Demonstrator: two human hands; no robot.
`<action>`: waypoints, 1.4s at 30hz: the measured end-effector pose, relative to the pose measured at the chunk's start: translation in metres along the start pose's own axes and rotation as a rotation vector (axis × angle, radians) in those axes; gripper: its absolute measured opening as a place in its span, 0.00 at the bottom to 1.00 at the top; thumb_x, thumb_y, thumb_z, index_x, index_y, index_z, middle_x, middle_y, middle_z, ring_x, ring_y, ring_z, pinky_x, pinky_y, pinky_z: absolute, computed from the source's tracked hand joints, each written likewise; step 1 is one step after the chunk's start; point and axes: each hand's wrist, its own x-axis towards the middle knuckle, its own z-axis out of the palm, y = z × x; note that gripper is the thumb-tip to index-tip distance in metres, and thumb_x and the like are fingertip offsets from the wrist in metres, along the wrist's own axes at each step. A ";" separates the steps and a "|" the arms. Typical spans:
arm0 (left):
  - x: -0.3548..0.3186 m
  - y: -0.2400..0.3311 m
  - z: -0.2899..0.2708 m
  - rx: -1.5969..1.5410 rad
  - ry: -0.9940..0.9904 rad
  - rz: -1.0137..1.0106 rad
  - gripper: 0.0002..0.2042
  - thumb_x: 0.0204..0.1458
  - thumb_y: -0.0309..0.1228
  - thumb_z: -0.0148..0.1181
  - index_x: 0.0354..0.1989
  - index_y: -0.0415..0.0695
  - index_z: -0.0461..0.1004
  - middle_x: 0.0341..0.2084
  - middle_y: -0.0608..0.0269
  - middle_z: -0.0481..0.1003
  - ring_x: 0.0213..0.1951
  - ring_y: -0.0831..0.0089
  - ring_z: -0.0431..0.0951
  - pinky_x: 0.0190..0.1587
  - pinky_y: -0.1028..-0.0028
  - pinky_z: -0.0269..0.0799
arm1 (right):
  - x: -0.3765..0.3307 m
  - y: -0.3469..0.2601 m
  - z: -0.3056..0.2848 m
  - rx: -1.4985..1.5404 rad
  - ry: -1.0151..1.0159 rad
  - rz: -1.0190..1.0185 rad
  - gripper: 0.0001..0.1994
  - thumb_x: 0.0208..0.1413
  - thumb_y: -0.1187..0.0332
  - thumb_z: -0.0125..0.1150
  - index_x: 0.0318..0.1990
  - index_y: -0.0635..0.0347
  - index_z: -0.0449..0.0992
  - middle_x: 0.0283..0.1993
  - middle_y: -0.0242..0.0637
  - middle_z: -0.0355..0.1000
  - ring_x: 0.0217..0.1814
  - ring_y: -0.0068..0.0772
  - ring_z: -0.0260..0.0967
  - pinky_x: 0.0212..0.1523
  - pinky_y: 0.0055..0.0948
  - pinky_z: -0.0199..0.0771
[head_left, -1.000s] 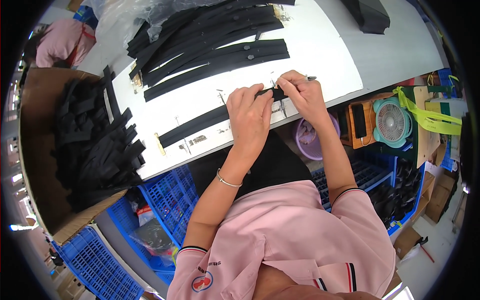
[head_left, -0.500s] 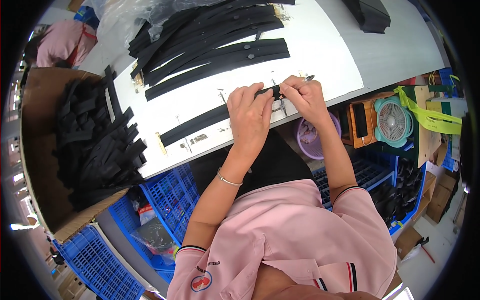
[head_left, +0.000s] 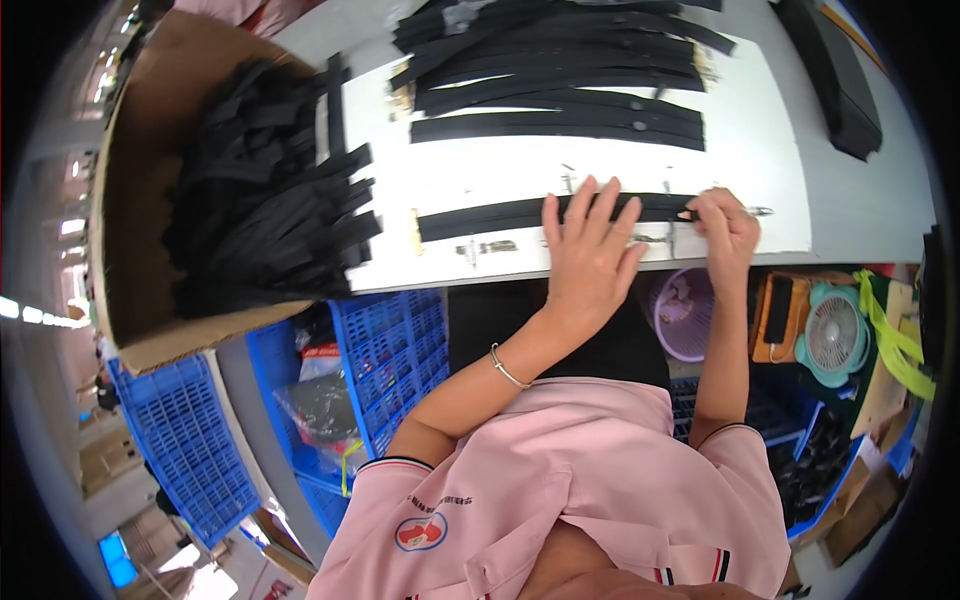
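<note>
A long black fabric strip [head_left: 480, 216] lies across the white board [head_left: 490, 170] near the table's front edge. My left hand [head_left: 590, 265] rests flat on the middle of it, open, with its fingers spread. At the strip's right end is my right hand [head_left: 728, 230], its fingers closed around a pen [head_left: 762, 211] whose silver end sticks out to the right. The pen's other end is mostly hidden by my fingers. Dark marks run along the board beside the strip. Farther back lie several more black strips [head_left: 560, 126], some with round grey spots.
A cardboard box [head_left: 140, 190] full of black strips stands at the left. Blue plastic crates [head_left: 390, 350] sit below the table. At the right are a purple basket [head_left: 684, 340], a phone [head_left: 779, 310] on a wooden stand and a turquoise fan [head_left: 835, 335]. A black folded piece [head_left: 825, 80] lies back right.
My left hand has opened from a bent-finger hold and flattened on the strip. My right hand has moved slightly right, apart from it. The whole view has swung left.
</note>
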 end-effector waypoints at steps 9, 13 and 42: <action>0.064 -0.047 0.001 -0.052 -0.055 0.051 0.20 0.61 0.36 0.64 0.60 0.42 0.76 0.65 0.45 0.68 0.72 0.47 0.61 0.74 0.40 0.42 | 0.001 0.006 0.005 0.067 0.107 0.115 0.09 0.68 0.70 0.59 0.37 0.64 0.83 0.30 0.28 0.77 0.25 0.11 0.63 0.26 0.15 0.61; 0.048 -0.054 -0.022 -0.184 0.020 0.008 0.21 0.60 0.35 0.65 0.61 0.42 0.76 0.66 0.45 0.69 0.73 0.46 0.60 0.76 0.45 0.45 | 0.004 0.006 0.011 0.047 0.052 0.099 0.10 0.69 0.69 0.58 0.43 0.65 0.84 0.35 0.31 0.79 0.29 0.15 0.69 0.30 0.16 0.65; 0.000 -0.030 -0.009 -0.073 0.042 0.014 0.10 0.57 0.23 0.66 0.47 0.43 0.80 0.58 0.54 0.78 0.67 0.54 0.72 0.73 0.49 0.55 | 0.006 -0.019 0.025 -0.429 0.104 -0.394 0.14 0.62 0.74 0.64 0.55 0.58 0.80 0.40 0.34 0.84 0.41 0.35 0.77 0.47 0.32 0.72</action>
